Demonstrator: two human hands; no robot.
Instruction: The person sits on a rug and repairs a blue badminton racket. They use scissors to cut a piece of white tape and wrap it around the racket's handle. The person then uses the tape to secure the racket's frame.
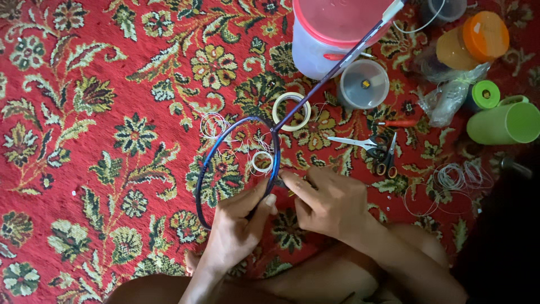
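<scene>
On the red carpet: you sat over a patterned carpet (pixel 84 169) with a blue racket frame (pixel 236 163) lying flat, its shaft running toward 1 o'clock.
Left hand: your left hand (pixel 239 228) gripped the frame's rim at about 4 o'clock of the hoop, fingers curled shut around it.
Right hand: your right hand (pixel 329 202) sat just beside, fingers pressed together at the same stretch of rim; what they pinched I could not tell.
Doing it well: you did best to brace the rim firmly and work close to the grip, I judged.
Nearby: scissors (pixel 368 145) at 2 o'clock, tape roll (pixel 291 111) at 12, loose string coils (pixel 214 125).
</scene>
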